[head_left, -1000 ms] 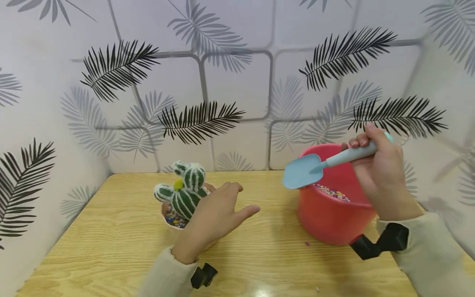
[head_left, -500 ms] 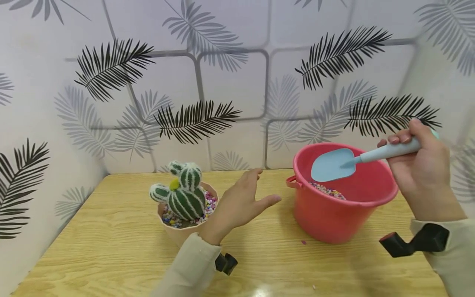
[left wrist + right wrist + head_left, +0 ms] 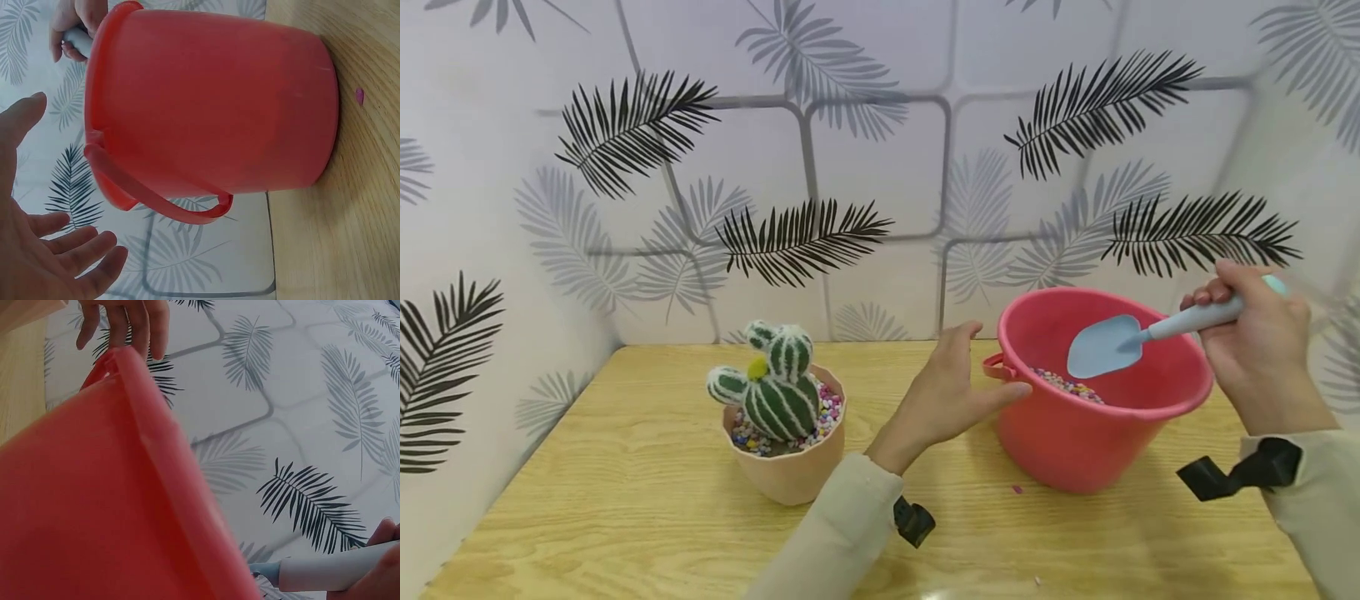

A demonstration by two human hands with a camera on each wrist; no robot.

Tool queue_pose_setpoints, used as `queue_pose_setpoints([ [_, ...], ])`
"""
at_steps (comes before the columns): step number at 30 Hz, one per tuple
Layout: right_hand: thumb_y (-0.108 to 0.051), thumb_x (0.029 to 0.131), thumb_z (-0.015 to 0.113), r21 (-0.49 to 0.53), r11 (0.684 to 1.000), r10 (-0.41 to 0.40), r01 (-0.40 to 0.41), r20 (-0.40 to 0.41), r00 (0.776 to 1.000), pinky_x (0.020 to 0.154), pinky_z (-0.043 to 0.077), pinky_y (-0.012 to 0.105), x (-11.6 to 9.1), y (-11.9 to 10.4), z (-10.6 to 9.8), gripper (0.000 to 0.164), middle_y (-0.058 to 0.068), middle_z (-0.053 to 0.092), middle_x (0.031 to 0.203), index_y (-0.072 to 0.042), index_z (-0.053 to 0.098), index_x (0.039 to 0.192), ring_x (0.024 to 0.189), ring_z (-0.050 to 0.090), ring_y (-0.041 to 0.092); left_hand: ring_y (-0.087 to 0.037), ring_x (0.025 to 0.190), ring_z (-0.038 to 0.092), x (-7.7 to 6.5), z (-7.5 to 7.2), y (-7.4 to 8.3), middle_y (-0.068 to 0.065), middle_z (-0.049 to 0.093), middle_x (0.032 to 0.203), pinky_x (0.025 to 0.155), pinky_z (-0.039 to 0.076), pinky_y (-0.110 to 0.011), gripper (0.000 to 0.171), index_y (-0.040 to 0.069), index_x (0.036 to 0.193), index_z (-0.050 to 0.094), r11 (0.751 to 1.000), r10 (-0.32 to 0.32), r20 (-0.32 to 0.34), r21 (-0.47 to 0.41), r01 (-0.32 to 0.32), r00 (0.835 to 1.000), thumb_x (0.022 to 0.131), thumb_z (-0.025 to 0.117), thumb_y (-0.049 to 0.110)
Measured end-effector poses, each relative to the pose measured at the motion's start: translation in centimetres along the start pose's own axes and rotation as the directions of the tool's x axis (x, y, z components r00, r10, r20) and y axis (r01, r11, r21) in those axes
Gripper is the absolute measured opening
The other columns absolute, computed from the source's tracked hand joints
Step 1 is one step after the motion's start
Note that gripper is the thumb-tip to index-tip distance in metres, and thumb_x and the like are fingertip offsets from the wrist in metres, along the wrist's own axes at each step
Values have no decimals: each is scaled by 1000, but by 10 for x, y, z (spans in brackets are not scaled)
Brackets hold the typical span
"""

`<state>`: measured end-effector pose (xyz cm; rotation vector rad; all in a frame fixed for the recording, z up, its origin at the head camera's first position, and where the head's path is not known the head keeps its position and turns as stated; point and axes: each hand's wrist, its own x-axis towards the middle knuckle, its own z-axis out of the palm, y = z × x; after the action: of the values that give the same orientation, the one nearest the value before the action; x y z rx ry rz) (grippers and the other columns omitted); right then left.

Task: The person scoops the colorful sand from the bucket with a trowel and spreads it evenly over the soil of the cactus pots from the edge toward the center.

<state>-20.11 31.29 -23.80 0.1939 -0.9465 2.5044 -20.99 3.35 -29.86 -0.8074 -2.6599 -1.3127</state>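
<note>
To the right on the table point(image 3: 587, 508) stands one red bucket point(image 3: 1075, 450) of small stones point(image 3: 1063, 385); the right hand point(image 3: 1258, 350) grasps one blue scoop point(image 3: 1176, 324) at its mouth. The left hand point(image 3: 943, 396), fingers loose and unclenched, hovers near the bucket's left side; farther left stands one potted cactus point(image 3: 781, 408).

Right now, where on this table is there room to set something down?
Bare table lies from the cactus pot left to the wall, and more narrowly between pot and left hand. It's crowded at the red bucket: left hand beside it, right hand holding the scoop at its opening.
</note>
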Motion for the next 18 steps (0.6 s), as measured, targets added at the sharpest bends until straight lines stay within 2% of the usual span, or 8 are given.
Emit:
queue_pose_setpoints([
  [3,5,89,60,-49,999,20,-22,-33,999,58,42,31,5,2,-2,18,14,52,58,3,53,73,55,46,24,-23,126,47,8,4,1,-8,40,143,101,45,-42,86,8,145,32,1000,-3,1,4,3,1000,80,71,49],
  [5,0,86,67,-124,992,33,-40,-54,998,59,44,30,9,3,-4,18,12,52,59,0,53,75,56,47,23,-23,127,47,13,7,0,-7,39,143,101,45,-41,88,8,145,31,1000,-3,4,-2,3,1000,79,71,50],
  [9,-12,80,76,-290,956,28,-49,-77,997,59,48,25,15,8,-8,23,9,53,59,-3,55,75,56,51,19,-20,125,47,20,15,-2,-4,38,143,98,48,-39,91,13,146,31,998,-13,10,-53,13,1000,76,74,52],
  [14,-21,79,77,-460,882,62,-103,-103,993,58,50,20,20,13,-13,23,3,55,59,-7,59,73,56,54,14,-16,118,49,27,27,-5,-3,39,141,90,50,-29,96,18,148,28,993,1,22,-115,1,1000,73,76,53],
  [18,-23,83,74,-603,790,84,-115,-79,993,57,49,17,27,18,-16,20,-2,57,58,-11,61,72,56,55,10,-14,115,48,30,32,-5,-6,38,141,86,50,-25,98,17,150,25,989,30,36,-143,-25,999,74,77,49],
])
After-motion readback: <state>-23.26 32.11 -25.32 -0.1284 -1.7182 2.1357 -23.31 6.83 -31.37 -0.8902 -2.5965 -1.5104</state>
